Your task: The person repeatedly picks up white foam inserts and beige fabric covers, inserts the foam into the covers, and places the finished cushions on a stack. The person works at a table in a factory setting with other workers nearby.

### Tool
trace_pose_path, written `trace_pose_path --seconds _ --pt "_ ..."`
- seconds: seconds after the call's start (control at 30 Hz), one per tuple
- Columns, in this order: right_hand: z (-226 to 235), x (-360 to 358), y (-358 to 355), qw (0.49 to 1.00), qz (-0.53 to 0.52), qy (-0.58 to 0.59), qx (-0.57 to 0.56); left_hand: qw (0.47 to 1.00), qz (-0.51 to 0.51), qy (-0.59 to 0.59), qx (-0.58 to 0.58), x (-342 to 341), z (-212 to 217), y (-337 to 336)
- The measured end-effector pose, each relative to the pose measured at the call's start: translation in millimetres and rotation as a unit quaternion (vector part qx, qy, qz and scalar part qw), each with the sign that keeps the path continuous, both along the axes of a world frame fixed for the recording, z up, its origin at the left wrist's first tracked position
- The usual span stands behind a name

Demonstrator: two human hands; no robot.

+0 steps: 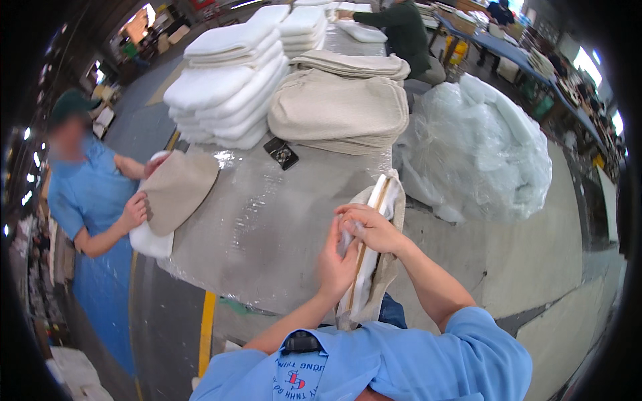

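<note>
A seat cushion (384, 267) stands on edge in front of me at the table's right side. Its beige fabric cover (394, 220) is open along the side facing up, and white padding (364, 277) with a thin brown strip shows inside. My left hand (338, 260) is at the padding's left side, fingers bent up and slightly blurred, with a whitish tuft between thumb and fingers. My right hand (373, 228) reaches over the open edge, its fingers curled down on the same whitish padding. The two hands meet there, and their fingertips partly hide each other.
Stacked white pads (221, 93) and a pile of beige covers (338, 110) stand on the table (247, 220), near a dark phone (281, 154). A plastic-wrapped bundle (478, 154) is at right. A co-worker (93, 180) at left handles a beige cover (180, 190); another person (404, 37) stands beyond.
</note>
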State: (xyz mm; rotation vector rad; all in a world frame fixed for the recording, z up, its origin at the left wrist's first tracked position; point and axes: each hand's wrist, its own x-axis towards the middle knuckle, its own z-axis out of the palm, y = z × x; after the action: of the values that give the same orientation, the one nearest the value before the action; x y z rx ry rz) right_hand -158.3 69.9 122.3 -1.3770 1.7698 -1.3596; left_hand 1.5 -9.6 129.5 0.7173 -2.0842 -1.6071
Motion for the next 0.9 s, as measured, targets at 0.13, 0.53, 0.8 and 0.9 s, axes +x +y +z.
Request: trace_pose_path --seconds 0.13,0.53,0.8,0.9 --pt "5.6 0.9 -3.7 0.998 0.008 -0.049 0.048 0.987 0.078 0.113 0.084 -18.0 -21.5 8.3" --pt "4.9 35.4 4.8 0.975 -0.025 0.191 0.113 0.953 0.237 0.093 0.162 13.6 -60.7 -24.0" --pt "2.5 34.3 15.3 0.936 -0.076 0.303 0.160 0.698 0.690 0.095 0.164 268.9 -128.5 -192.7" --pt "-0.8 38.2 3.7 0.939 -0.046 0.304 0.156 0.713 0.698 -0.050 0.045 345.1 -162.1 -227.6"
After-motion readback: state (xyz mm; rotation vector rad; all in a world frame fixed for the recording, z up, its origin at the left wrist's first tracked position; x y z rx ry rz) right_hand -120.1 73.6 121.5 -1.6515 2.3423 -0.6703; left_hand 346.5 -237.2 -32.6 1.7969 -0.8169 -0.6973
